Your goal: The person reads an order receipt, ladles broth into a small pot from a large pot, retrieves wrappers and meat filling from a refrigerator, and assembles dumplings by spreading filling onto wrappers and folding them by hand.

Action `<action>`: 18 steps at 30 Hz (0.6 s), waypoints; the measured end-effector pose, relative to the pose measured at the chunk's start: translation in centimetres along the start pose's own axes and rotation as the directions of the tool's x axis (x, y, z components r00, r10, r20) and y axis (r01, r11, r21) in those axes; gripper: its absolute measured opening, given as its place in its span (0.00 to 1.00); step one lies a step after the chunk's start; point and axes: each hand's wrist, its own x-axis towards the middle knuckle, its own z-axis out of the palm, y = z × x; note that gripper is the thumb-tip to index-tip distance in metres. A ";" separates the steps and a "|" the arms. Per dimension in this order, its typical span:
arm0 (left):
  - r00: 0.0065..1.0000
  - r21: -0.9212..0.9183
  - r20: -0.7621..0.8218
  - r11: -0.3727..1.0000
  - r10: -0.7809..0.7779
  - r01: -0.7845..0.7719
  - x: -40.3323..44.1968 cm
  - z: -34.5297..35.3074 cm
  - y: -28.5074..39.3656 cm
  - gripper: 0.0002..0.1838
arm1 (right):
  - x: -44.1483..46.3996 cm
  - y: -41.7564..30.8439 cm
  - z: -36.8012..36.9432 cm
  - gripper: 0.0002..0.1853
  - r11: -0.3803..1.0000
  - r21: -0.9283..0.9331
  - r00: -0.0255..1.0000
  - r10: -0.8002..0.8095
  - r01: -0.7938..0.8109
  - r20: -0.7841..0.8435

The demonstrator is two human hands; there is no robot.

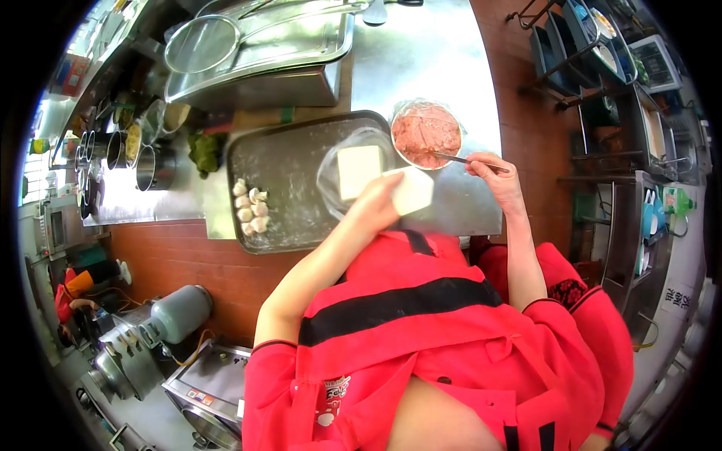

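My left hand holds a pale square dough wrapper over the tray's right edge. My right hand grips the handle of a thin metal utensil; its tip is sunk in pink minced meat, so its end shape is hidden. The meat fills a round bowl with clear plastic around the rim. Left of it, a stack of square wrappers sits in a clear plastic bag on a dark, floured tray. Several folded wontons stand in rows at the tray's left side.
A wire strainer rests on a metal tray at the back. Leafy greens and metal pots are to the left. A trolley stands right; another person is at far left.
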 end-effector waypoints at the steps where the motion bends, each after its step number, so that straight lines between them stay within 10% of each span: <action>1: 1.000 -0.010 0.017 1.000 0.002 -0.002 0.3 0.5 -0.3 0.19 | 0.1 0.5 0.0 0.08 1.000 0.011 1.000 -0.007 0.006 0.012; 18: 0.981 -0.122 0.187 0.992 0.040 -0.018 -1.3 1.2 0.8 0.24 | -1.3 4.0 3.2 0.07 0.713 0.673 0.967 0.253 -0.195 0.012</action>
